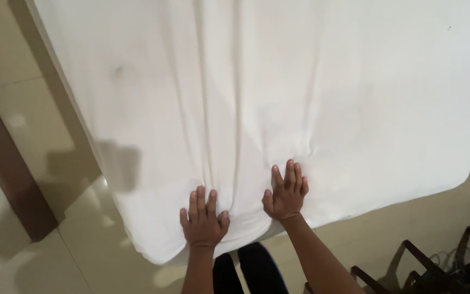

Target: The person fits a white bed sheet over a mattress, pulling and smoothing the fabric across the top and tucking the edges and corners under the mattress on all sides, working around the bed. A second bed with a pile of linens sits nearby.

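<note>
Pressing both palms flat on a white sheet at the foot of a bed.

At nine o'clock a dark brown wooden door frame (pixel 6 169) stands on the pale tiled floor (pixel 44 250). The white sheet (pixel 278 92) covers the bed's mattress and fills the view from ten o'clock to three o'clock, with long creases running from twelve o'clock down toward the hands. The left hand (pixel 204 220) lies at six o'clock near the mattress edge, its grip spread wide, fingers apart and flat on the fabric, clamped on nothing. Just beside it, slightly higher, the right hand (pixel 285 193) rests the same way, fingers splayed and pressing the sheet. At four o'clock the dark wooden frame of a chair (pixel 409 267) stands on the floor.
</note>
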